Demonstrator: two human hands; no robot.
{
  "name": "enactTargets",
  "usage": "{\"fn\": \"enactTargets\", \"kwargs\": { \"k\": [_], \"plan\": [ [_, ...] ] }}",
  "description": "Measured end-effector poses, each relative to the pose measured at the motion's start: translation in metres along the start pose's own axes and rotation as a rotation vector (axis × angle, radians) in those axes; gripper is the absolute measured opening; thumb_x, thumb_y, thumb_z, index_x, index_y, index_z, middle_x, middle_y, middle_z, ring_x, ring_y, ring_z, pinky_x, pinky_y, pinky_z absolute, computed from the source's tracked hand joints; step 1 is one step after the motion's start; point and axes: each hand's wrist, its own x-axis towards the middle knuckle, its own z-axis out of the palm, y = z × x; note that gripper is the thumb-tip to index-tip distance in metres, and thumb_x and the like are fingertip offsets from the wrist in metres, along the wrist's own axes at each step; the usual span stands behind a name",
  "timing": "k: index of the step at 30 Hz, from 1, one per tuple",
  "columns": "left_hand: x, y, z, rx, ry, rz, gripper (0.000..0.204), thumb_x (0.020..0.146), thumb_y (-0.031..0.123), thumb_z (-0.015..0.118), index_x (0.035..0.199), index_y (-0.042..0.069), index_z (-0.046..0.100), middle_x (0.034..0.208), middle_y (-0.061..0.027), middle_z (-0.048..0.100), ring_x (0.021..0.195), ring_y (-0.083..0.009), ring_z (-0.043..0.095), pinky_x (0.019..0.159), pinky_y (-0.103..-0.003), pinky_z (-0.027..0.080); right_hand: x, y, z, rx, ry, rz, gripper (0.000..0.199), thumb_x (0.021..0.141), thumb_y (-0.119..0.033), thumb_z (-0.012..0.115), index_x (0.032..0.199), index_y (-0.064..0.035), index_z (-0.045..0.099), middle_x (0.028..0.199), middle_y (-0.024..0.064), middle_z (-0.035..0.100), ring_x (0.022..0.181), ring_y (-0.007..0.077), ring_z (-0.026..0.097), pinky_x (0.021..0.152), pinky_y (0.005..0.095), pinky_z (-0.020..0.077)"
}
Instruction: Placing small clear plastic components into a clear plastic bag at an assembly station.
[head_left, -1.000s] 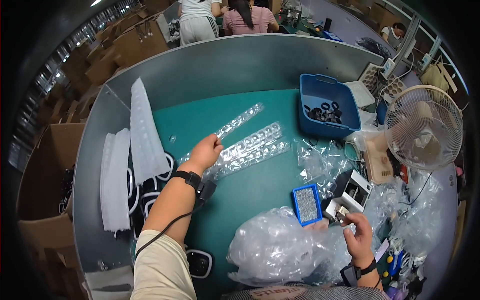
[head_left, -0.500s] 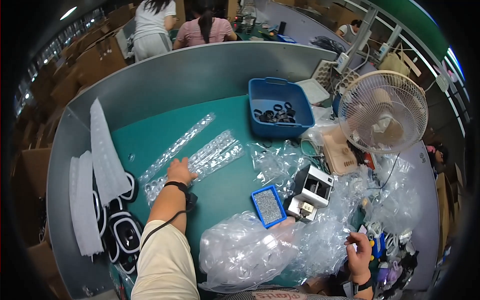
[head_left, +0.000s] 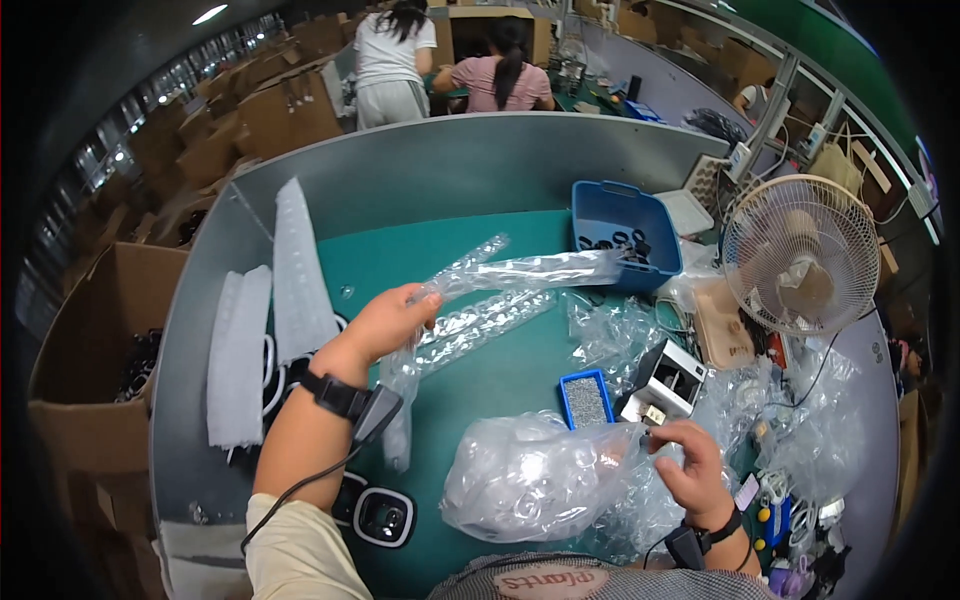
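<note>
My left hand (head_left: 393, 322) is closed on a strip of clear bubble wrap (head_left: 545, 268), lifted off the green table. One end stretches right toward the blue bin (head_left: 650, 215) of black rings; the other hangs below the hand. Another bubble-wrap strip (head_left: 490, 318) lies flat beneath it. My right hand (head_left: 692, 472) hovers beside a large clear plastic bag (head_left: 530, 485), its fingers loosely bent, thumb and forefinger apart, with nothing visible between them. Past the bag stand a small blue tray (head_left: 568, 402) of tiny metal pieces and a white-and-black box-shaped device (head_left: 672, 378).
White foam sheets (head_left: 300, 285) lean at the left wall, near black parts with white rims (head_left: 384, 517). A fan (head_left: 800, 255) and crumpled plastic (head_left: 820, 430) crowd the right. A grey partition (head_left: 450, 165) runs along the back; two people work beyond it.
My left hand has closed on a bubble-wrap strip and raised it from the table. My right hand has moved up, nearer the plastic bag. The whole view has shifted.
</note>
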Motion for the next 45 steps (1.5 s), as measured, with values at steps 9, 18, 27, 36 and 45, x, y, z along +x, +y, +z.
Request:
{"fn": "enactTargets", "kwargs": {
  "k": [9, 18, 27, 36, 45],
  "plan": [
    [-0.198, 0.079, 0.046, -0.568, -0.495, 0.025, 0.057, 0.1, 0.045, 0.046, 0.13, -0.003, 0.05, 0.088, -0.0077, 0.063, 0.064, -0.0137, 0.062, 0.061, -0.025, 0.05, 0.055, -0.08, 0.069, 0.927, -0.202, -0.068, 0.102, 0.081, -0.051, 0.071, 0.154, -0.0089, 0.013, 0.14, 0.0192, 0.045, 0.13, 0.0304, 0.044, 0.1, 0.0406, 0.0425],
    [-0.254, 0.102, 0.153, -0.836, -0.342, 0.317, 0.075, 0.094, 0.045, 0.058, 0.144, 0.001, 0.023, 0.116, -0.0159, 0.059, 0.086, -0.0236, 0.066, 0.075, -0.034, 0.054, 0.017, -0.137, 0.056, 1.258, -0.103, 0.066, 0.058, 0.099, -0.033, 0.05, 0.138, 0.0062, 0.034, 0.108, 0.0146, 0.061, 0.104, 0.0268, 0.062, 0.089, 0.0365, 0.0492],
    [-0.253, 0.159, 0.142, -0.241, 0.253, 0.626, 0.019, 0.099, 0.016, 0.056, 0.106, 0.001, 0.066, 0.1, -0.003, 0.064, 0.089, -0.007, 0.056, 0.079, -0.022, 0.045, 0.019, -0.173, 0.009, 0.875, 0.086, -0.26, 0.043, 0.1, -0.029, 0.052, 0.128, 0.0027, 0.046, 0.089, 0.0074, 0.056, 0.083, 0.0172, 0.059, 0.074, 0.0287, 0.0499],
    [-0.244, 0.185, 0.151, -0.456, 0.161, 0.545, 0.028, 0.1, 0.029, 0.054, 0.101, 0.004, 0.068, 0.079, 0.0003, 0.061, 0.071, -0.0069, 0.055, 0.065, -0.02, 0.045, 0.032, -0.174, -0.021, 0.847, 0.235, -0.331, 0.033, 0.095, -0.031, 0.062, 0.11, -0.0037, 0.052, 0.084, 0.0044, 0.053, 0.072, 0.0146, 0.055, 0.068, 0.0291, 0.0466],
    [-0.207, 0.103, 0.163, -0.374, 0.157, 0.368, 0.02, 0.096, 0.02, 0.061, 0.104, 0.003, 0.067, 0.091, -0.0038, 0.065, 0.089, -0.0119, 0.059, 0.084, -0.027, 0.047, 0.019, -0.112, 0.018, 0.789, 0.146, -0.238, 0.043, 0.082, -0.015, 0.079, 0.109, -0.0079, 0.047, 0.089, 0.0011, 0.057, 0.078, 0.0103, 0.058, 0.071, 0.0257, 0.0478]
  ]
}}
